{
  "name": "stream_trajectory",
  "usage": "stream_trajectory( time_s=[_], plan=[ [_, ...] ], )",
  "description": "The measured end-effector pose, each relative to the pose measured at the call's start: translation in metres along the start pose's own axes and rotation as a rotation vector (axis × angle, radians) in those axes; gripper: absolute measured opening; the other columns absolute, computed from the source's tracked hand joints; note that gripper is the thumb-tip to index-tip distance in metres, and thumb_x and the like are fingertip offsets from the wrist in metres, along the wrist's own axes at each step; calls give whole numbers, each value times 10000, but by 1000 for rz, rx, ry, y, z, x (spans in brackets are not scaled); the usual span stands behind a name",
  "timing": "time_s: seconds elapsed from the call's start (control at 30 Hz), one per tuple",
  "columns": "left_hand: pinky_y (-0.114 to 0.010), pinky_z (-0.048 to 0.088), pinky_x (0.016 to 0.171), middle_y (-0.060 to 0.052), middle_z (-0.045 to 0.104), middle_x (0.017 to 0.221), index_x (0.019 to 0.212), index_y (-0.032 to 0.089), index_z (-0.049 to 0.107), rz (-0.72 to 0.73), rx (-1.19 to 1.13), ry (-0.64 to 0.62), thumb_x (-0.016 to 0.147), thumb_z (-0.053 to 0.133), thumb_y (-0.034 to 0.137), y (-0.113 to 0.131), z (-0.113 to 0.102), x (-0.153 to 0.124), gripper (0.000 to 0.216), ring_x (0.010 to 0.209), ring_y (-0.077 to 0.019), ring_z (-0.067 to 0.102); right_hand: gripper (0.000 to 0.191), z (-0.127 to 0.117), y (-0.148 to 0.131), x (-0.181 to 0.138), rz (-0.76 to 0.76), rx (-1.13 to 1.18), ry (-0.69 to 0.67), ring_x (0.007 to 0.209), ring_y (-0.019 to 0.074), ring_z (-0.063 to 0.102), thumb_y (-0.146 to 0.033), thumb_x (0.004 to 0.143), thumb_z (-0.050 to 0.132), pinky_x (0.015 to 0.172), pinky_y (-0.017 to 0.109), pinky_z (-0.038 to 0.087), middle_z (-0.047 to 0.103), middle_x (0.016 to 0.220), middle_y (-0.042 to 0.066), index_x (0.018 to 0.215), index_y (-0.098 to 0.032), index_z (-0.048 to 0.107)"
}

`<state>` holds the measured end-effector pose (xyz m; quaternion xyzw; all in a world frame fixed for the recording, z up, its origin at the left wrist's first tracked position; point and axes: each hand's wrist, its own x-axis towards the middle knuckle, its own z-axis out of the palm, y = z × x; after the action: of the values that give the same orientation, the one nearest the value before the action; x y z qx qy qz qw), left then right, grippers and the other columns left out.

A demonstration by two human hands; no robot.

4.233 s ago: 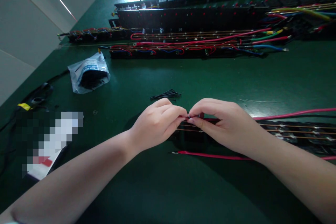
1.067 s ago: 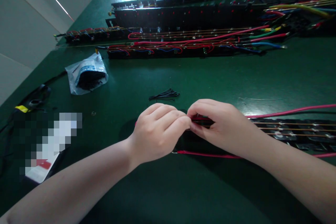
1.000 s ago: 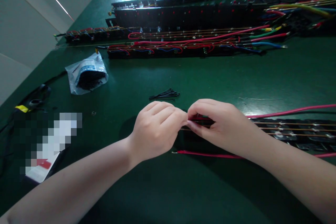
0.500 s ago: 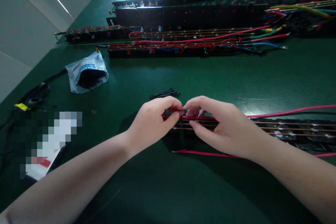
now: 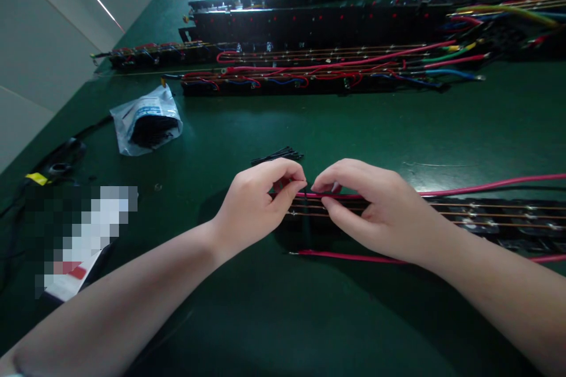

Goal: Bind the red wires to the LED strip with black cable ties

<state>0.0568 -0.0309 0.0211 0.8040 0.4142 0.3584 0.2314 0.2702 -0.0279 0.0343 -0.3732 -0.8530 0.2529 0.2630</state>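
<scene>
A long black terminal strip (image 5: 486, 221) with thin copper wires lies on the green table (image 5: 354, 129), running off to the right. My left hand (image 5: 256, 206) pinches its fingertips at the strip's left end, over a red wire (image 5: 486, 187) that runs along the strip's far side. My right hand (image 5: 375, 206) pinches the same red wire just to the right, fingertips almost touching the left hand's. A thin black tie seems to stand between the fingertips, but it is too small to be sure. A second red wire (image 5: 349, 257) lies in front of the strip.
A small heap of black cable ties (image 5: 277, 156) lies just beyond my hands. A plastic bag of black ties (image 5: 147, 121) sits at the left. Several wired black strips (image 5: 309, 70) fill the back of the table. A blurred box (image 5: 79, 241) and black cables (image 5: 57, 159) lie at the left edge.
Both hands have lifted slightly and moved a little farther from me. The fingertips, pressed together a second ago, now pinch with a small gap, and the red wire shows between them.
</scene>
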Motion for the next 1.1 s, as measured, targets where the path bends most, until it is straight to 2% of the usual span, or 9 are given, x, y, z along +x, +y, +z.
stream_trajectory(
  time_s=[0.2, 0.63, 0.87, 1.0, 1.1],
  plan=[
    [-201, 498, 677, 22, 680, 833, 891, 183, 646, -5, 30, -19, 930, 600, 117, -1, 0, 0, 88, 744, -101, 622, 146, 0, -1, 1, -28, -28, 16, 813, 182, 638, -129, 843, 544, 699, 310, 527, 670, 874, 60, 885, -194, 668],
    [-220, 475, 680, 27, 680, 818, 879, 190, 624, -2, 87, -55, 935, 572, 119, 0, 1, 1, 104, 734, -106, 628, 241, 2, 1, -1, -91, -31, -7, 853, 191, 662, -124, 868, 538, 698, 313, 547, 712, 912, 81, 980, -188, 742],
    [-198, 458, 675, 33, 669, 812, 901, 176, 603, 26, 100, -31, 958, 541, 100, 0, 1, -1, 114, 736, -85, 616, 204, 2, 0, 1, -88, -41, -12, 836, 194, 643, -121, 873, 532, 693, 321, 532, 707, 897, 83, 932, -182, 717],
    [-214, 460, 665, 30, 673, 821, 922, 186, 597, 17, 128, -44, 977, 510, 126, -1, 0, -1, 120, 741, -95, 630, 164, 1, -2, 1, -52, -38, -16, 755, 171, 610, -121, 872, 531, 636, 301, 497, 662, 824, 58, 878, -185, 682],
    [-220, 462, 653, 27, 668, 815, 923, 191, 590, 32, 134, -58, 986, 483, 135, -1, 1, -1, 136, 730, -102, 620, 143, 1, -3, 1, -28, -13, -8, 760, 172, 610, -142, 875, 545, 632, 299, 496, 652, 833, 48, 928, -201, 664]
  ],
)
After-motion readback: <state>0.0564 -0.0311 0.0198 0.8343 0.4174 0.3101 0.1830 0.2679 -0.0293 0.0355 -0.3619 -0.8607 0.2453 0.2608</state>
